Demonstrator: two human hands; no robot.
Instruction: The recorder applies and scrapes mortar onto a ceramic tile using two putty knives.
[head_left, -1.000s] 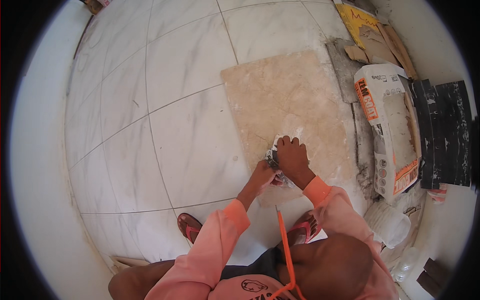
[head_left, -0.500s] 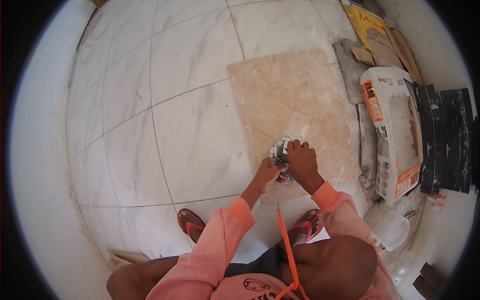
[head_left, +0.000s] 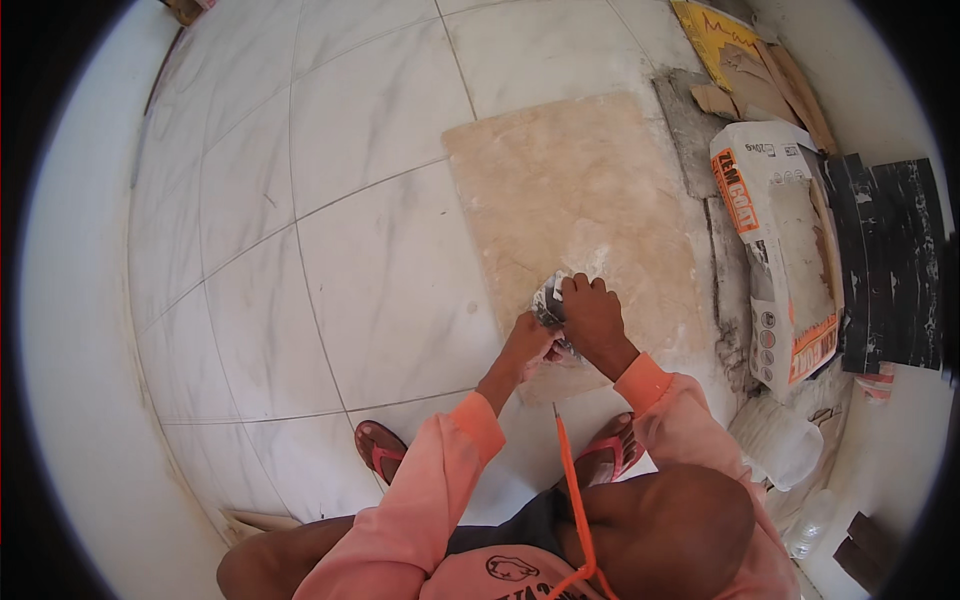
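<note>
Both my hands are together over the near part of a beige tile [head_left: 560, 190] lying on the floor. Between them is a small dark grey object smeared with white paste [head_left: 546, 302]; its exact kind is hard to make out. My left hand [head_left: 530, 343] is closed round its lower left side, fingers partly hidden. My right hand [head_left: 594, 314] grips it from the upper right, with the fingers curled and the knuckles up. White smears and dust mark the tile just beyond my hands.
An opened white-and-orange paper sack [head_left: 745, 210] stands to the right, beside black strips [head_left: 890, 265]. Behind it lie torn cardboard and a yellow packet [head_left: 715, 40]. Clear plastic [head_left: 780, 440] sits at the near right. Marble-patterned floor tiles [head_left: 390, 280] stretch left; my sandalled feet flank my hands.
My hands and the smeared object have shifted slightly left and turned a little, covering more of it. The whole view has also moved slightly. Both hands keep their hold.
</note>
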